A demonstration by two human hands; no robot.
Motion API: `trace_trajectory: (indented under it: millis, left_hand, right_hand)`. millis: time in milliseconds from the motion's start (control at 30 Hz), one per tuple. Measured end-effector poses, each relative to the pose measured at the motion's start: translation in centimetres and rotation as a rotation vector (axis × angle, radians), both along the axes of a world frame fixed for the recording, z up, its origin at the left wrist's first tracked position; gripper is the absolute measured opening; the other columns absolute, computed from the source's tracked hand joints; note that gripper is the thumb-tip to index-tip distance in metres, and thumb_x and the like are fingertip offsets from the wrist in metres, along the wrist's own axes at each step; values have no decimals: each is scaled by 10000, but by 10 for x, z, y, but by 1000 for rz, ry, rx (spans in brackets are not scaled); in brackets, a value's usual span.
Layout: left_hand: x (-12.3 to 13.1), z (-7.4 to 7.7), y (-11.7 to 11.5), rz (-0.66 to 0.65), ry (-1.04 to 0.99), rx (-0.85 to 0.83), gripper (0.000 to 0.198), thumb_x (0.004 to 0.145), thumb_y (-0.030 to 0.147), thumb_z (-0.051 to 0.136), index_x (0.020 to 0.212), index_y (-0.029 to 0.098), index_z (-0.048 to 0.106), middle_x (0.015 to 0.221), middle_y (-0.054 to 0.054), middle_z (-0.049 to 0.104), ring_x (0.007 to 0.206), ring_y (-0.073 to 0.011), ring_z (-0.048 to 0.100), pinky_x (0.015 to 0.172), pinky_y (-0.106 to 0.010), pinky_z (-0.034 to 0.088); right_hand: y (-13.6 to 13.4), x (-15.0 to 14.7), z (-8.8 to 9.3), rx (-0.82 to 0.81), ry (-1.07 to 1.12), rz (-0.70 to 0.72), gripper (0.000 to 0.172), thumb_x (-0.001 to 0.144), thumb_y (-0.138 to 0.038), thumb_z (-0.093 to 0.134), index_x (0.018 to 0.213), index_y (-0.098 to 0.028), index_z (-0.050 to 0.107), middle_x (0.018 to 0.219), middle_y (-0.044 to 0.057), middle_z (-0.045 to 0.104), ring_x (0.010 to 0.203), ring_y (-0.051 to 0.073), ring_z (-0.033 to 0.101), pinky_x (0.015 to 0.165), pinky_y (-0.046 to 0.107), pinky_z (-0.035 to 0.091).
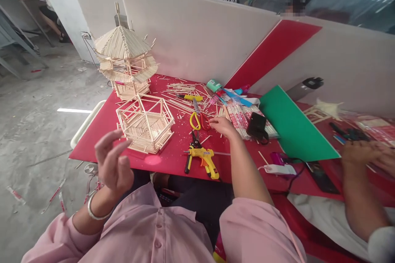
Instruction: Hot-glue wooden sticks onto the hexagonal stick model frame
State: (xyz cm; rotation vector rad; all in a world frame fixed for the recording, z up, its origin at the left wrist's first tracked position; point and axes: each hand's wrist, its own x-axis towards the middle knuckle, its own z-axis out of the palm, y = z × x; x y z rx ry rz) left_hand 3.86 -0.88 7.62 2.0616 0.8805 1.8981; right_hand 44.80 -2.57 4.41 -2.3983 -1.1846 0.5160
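My left hand is raised above the table's front left edge, fingers loosely bent and apart, with nothing visible in them. Just beyond it stands a six-sided frame of thin wooden sticks with a slatted floor. My right hand is low over the table, fingertips closed beside the red handle of scissors; whatever they pinch is hidden. A yellow hot glue gun lies nearer to me, partly over black and yellow pliers. Behind the frame rises a tiered, roofed stick pavilion.
Loose sticks and a yellow utility knife lie at the back of the red table. Bagged sticks, a black box and a slanted green board are to the right. A co-worker's hands show beyond.
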Motion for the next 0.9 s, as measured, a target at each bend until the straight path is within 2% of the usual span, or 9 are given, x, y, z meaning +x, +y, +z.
trace_trajectory:
  millis: [67, 167, 267, 400, 500, 600, 733, 833, 900]
  left_hand:
    - [10, 1, -10, -148, 115, 99, 341, 994, 357, 430, 1240, 265, 646, 1248, -110, 600, 1090, -260, 639, 900, -433, 557]
    - [30, 4, -20, -379, 257, 195, 349, 988, 300, 431, 1283, 234, 605, 1155, -125, 660, 1021, -235, 679, 830, -368, 582]
    - [45, 8, -25, -497, 315, 195, 329, 977, 232, 440, 1261, 182, 599, 1050, -134, 711, 936, -206, 705, 760, -310, 582]
    - [40, 8, -22, -518, 326, 182, 310, 955, 190, 472, 1226, 141, 613, 989, -146, 732, 886, -199, 716, 728, -292, 579]
    - [27, 7, -16, -473, 308, 166, 286, 942, 153, 479, 1183, 126, 631, 950, -135, 736, 858, -192, 717, 706, -280, 579]
    - [19, 7, -11, -437, 276, 124, 257, 926, 104, 484, 1126, 104, 645, 920, -129, 733, 845, -183, 714, 696, -262, 575]
    - [19, 6, -9, -447, 265, 114, 244, 925, 105, 487, 1106, 97, 651, 880, -123, 728, 791, -176, 708, 666, -259, 569]
    - [17, 7, -11, -462, 263, 148, 256, 934, 124, 480, 1129, 103, 643, 865, -120, 729, 758, -175, 707, 637, -266, 566]
    - [14, 8, -12, -459, 259, 139, 259, 939, 126, 476, 1138, 112, 641, 859, -115, 729, 748, -173, 705, 627, -266, 564]
  right_hand:
    - [9, -4, 3, -25, -65, 39, 245, 808, -228, 620, 989, -182, 779, 995, 70, 778, 864, 201, 712, 785, 283, 518]
    - [36, -20, 10, -27, -169, 137, 242, 875, -284, 576, 994, -218, 776, 1027, 45, 771, 893, 189, 697, 800, 278, 509]
    - [73, -41, 13, -34, -268, 260, 243, 900, -282, 566, 1027, -237, 768, 1073, 45, 759, 954, 186, 679, 837, 274, 497]
    - [113, -63, 5, -103, -389, 381, 211, 860, -230, 613, 985, -181, 776, 1074, 125, 751, 1034, 232, 662, 925, 313, 466]
    - [130, -69, -1, -159, -450, 446, 239, 831, -275, 649, 1009, -170, 770, 1098, 138, 744, 1058, 262, 662, 962, 354, 456]
    - [138, -73, -2, -206, -500, 490, 277, 829, -284, 660, 1047, -145, 760, 1118, 171, 733, 1094, 293, 656, 992, 392, 437]
    - [144, -79, 2, -248, -529, 529, 300, 810, -208, 689, 1094, -129, 746, 1157, 210, 714, 1149, 311, 636, 993, 389, 429]
    - [145, -82, 10, -222, -514, 529, 248, 814, -201, 682, 1042, -135, 756, 1133, 196, 722, 1102, 299, 652, 947, 372, 448]
    - [143, -81, 20, -163, -485, 510, 227, 876, -227, 607, 1028, -138, 751, 1116, 180, 724, 1028, 267, 671, 878, 338, 467]
